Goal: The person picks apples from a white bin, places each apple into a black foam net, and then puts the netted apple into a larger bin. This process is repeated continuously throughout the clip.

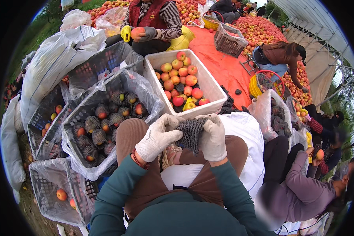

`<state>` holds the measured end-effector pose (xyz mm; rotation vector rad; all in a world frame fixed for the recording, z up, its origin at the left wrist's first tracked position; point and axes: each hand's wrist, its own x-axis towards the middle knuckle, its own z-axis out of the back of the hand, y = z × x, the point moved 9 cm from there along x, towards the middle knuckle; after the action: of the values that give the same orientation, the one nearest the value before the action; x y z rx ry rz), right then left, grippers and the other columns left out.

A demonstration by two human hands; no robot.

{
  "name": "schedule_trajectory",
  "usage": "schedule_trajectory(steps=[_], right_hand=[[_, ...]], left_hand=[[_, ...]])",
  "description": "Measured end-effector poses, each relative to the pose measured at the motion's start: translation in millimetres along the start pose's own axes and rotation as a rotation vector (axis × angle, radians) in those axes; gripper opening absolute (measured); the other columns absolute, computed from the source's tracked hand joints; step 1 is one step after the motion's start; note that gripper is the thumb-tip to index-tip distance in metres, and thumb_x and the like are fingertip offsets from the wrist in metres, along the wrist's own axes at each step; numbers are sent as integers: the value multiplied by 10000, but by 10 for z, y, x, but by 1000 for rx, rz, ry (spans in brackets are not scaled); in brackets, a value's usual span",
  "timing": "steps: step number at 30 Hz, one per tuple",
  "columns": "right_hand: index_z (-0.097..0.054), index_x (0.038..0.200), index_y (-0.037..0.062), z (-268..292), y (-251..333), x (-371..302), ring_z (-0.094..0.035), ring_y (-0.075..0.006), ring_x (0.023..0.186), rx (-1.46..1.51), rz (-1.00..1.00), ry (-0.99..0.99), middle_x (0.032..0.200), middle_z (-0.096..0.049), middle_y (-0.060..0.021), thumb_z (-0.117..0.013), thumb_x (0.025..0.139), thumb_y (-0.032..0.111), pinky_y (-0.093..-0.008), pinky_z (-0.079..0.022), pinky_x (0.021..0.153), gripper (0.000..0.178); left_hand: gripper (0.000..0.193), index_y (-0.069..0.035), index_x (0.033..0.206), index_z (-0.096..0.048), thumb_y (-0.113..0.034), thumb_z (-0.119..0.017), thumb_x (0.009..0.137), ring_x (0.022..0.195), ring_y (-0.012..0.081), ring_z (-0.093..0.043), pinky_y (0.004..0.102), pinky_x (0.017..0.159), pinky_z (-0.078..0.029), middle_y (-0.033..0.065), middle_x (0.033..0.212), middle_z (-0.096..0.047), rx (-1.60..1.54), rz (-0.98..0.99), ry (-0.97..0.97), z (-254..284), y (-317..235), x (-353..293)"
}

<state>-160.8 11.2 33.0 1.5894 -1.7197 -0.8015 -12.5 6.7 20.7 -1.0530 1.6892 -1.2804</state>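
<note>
Green top (173, 220) nearest | left hand (158, 137), right hand (215, 137): fingers curled in, pinching dark foam net (190, 136) by its sides, this side of white crate (210, 88) near corner | likely light, soft, stretchy; best gripped at rims

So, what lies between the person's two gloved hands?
A dark mesh sleeve, gripped by the left hand on one side and the right hand on the other, as the head view shows.
</note>
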Motion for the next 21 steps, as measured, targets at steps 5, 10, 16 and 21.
schedule_trajectory(steps=[5,10,16,21], right_hand=[[-498,950,-28,-69,-2,34,-595,-197,833,60,58,9,902,-592,-123,-455,828,99,-325,-490,823,182],[-503,909,37,123,-384,246,-549,-124,735,288,-139,-51,818,-553,-35,-437,928,221,-275,-473,712,197],[-485,941,40,250,-321,377,-553,-145,820,162,-51,-81,867,-553,-47,-460,903,169,-295,-467,774,136],[-482,884,41,289,-217,264,-526,-104,746,74,-1,-99,836,-526,-21,-431,871,109,-262,-473,727,86]], left_hand=[[215,-55,788,-431,16,-593,666,875,131,-524,232,731,-446,155,1129,-524,-200,-100,106,-61,-58,-28],[302,-41,926,-448,-109,-630,694,777,91,-487,225,733,-436,34,922,-513,-548,90,216,-254,97,112],[571,22,1178,-446,-158,-698,698,929,118,-560,258,843,-453,52,1036,-570,-554,11,213,-355,-30,224],[408,3,1079,-497,-57,-689,724,959,138,-559,283,862,-447,62,1052,-577,-390,207,218,-225,383,238]])
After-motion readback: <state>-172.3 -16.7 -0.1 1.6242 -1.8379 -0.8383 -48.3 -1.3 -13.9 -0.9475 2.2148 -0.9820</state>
